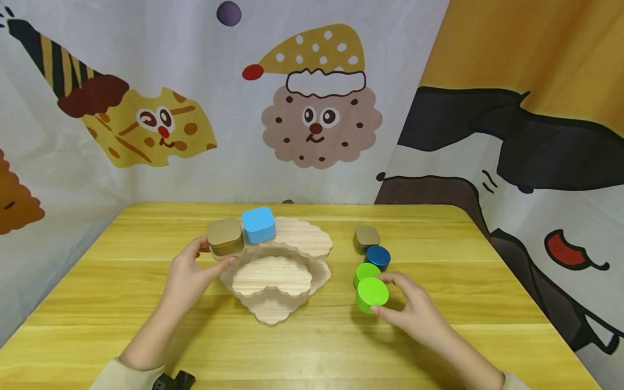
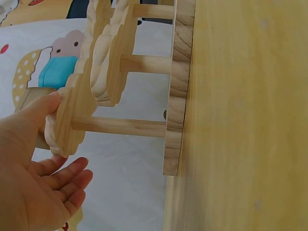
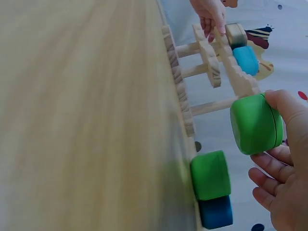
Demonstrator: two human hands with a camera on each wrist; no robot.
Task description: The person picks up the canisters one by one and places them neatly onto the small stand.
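A wooden stand (image 1: 273, 309) with scalloped tiers joined by round pegs stands mid-table. On its top tier (image 2: 67, 120) sit a gold tin (image 1: 225, 236) and a light blue tin (image 1: 259, 225), side by side. My left hand (image 1: 187, 276) holds the left end of that tier, thumb and index finger at its edges, close against the gold tin. The other left fingers hang loose below. My right hand (image 3: 293, 159) pinches a rounded green tin (image 3: 255, 124) between thumb and fingers, raised above the table. Another green tin (image 3: 211, 175) stands just behind it.
Beyond the green tins are a dark blue tin (image 1: 377, 257) and a second gold tin (image 1: 366, 238), at the stand's right. The yellow wood-grain table (image 1: 312, 357) ends at a cartoon-printed curtain (image 1: 219, 179). Something black (image 1: 176, 381) shows at my left sleeve.
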